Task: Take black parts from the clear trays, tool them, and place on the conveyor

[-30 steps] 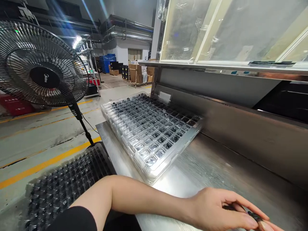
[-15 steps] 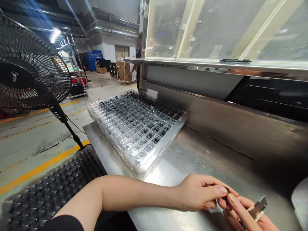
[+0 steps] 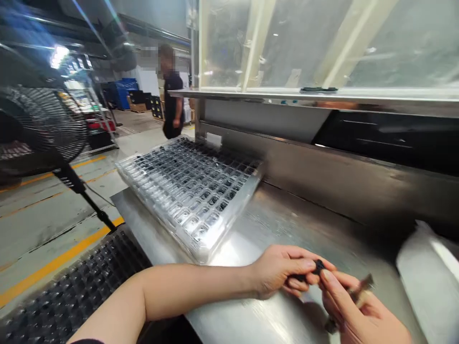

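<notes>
Head view: both hands (image 3: 283, 271) on black part (image 3: 317, 266)

1. The steel counter (image 3: 287, 224) has a bare strip between the clear compartment tray (image 3: 186, 191) and the hands; a hand could pass there.
2. The tray closes the left part of the counter, reaching to the back wall (image 3: 322, 167).
3. The back wall blocks all reach behind, and the shelf (image 3: 322, 95) overhangs above it.
4. On the right, a white blurred object (image 3: 430, 277) stands near the right hand (image 3: 358, 310).
5. Left of the counter, lower down, lies a black tray (image 3: 71, 286); a fan stand (image 3: 82, 196) rises beyond it.
</notes>
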Motion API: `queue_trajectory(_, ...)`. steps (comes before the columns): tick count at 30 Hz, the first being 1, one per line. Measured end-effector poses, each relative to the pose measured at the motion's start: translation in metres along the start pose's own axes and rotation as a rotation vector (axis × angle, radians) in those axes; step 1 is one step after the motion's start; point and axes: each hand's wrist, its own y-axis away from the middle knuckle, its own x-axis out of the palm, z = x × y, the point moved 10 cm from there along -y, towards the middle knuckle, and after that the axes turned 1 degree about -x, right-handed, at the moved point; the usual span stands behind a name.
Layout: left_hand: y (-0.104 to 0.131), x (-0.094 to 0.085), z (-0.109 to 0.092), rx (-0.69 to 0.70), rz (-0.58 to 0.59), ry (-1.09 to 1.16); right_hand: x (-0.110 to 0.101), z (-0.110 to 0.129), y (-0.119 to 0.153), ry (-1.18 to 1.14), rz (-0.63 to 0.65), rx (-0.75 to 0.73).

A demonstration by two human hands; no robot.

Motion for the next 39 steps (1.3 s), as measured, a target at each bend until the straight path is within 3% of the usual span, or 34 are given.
queue_trajectory(3,0.005,-0.001,0.000,-0.007,-0.058,0.009,0.016,0.023,0.007,-0.135,0.065,0.021)
queue_trajectory(5,0.006,-0.003,-0.002,0.000,-0.087,0.011,0.019,0.040,0.007,-0.170,0.076,-0.067)
queue_trajectory(10,0.006,-0.007,-0.012,0.047,-0.138,0.006,0.006,0.065,0.007,-0.033,0.027,-0.278)
queue_trajectory(14,0.009,-0.006,-0.017,0.086,-0.162,-0.035,0.016,0.091,0.021,0.159,0.106,-0.554)
queue_trajectory(21,0.011,-0.005,-0.018,0.129,-0.169,-0.078,0.017,0.089,0.025,0.344,0.028,-0.634)
queue_trajectory(39,0.014,0.000,-0.019,0.107,-0.168,-0.068,0.015,0.095,0.027,0.362,-0.004,-0.668)
